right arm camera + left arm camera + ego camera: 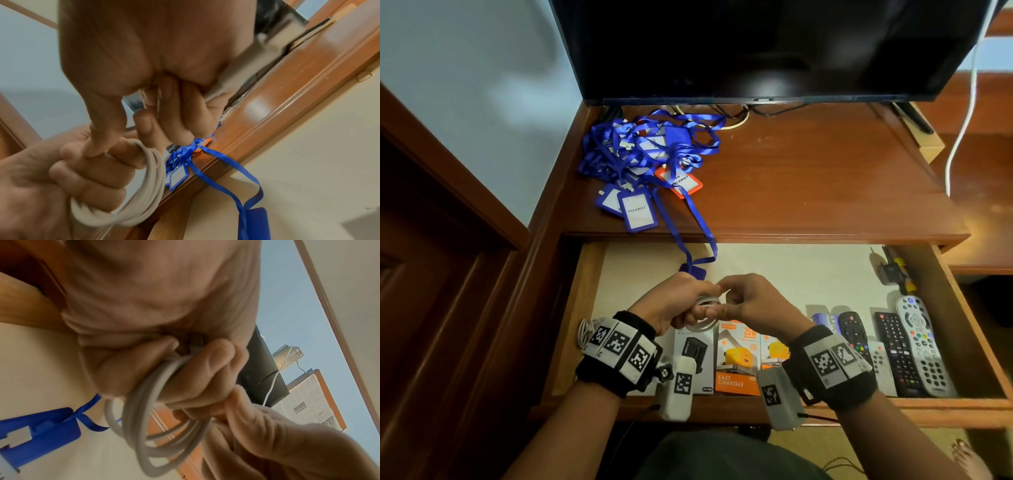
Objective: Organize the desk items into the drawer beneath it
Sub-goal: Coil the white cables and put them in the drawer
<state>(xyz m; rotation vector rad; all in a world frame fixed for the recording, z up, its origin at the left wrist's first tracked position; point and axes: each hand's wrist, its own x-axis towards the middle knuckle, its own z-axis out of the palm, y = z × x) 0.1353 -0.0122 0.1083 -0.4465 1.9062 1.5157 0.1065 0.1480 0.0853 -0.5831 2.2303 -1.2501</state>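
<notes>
A white cable (697, 328) is wound into a small coil (144, 410) around the curled fingers of my left hand (674, 305), above the open drawer (859, 406). My right hand (750, 305) meets it from the right. Its thumb presses on the coil (152, 178) at my left forefinger, and its curled fingers (176, 113) pinch a loose strand of the cable. A pile of blue lanyards (647, 150) with badge holders lies on the desk's left side. One lanyard hangs over the edge, its blue holder (693, 270) lying in the drawer.
Charger boxes (738, 359) line the drawer's front, with several remotes (914, 346) to their right and another white cable (585, 332) at the front left. A TV (756, 48) stands at the back of the desk (825, 178). A white cord (962, 130) hangs at the right.
</notes>
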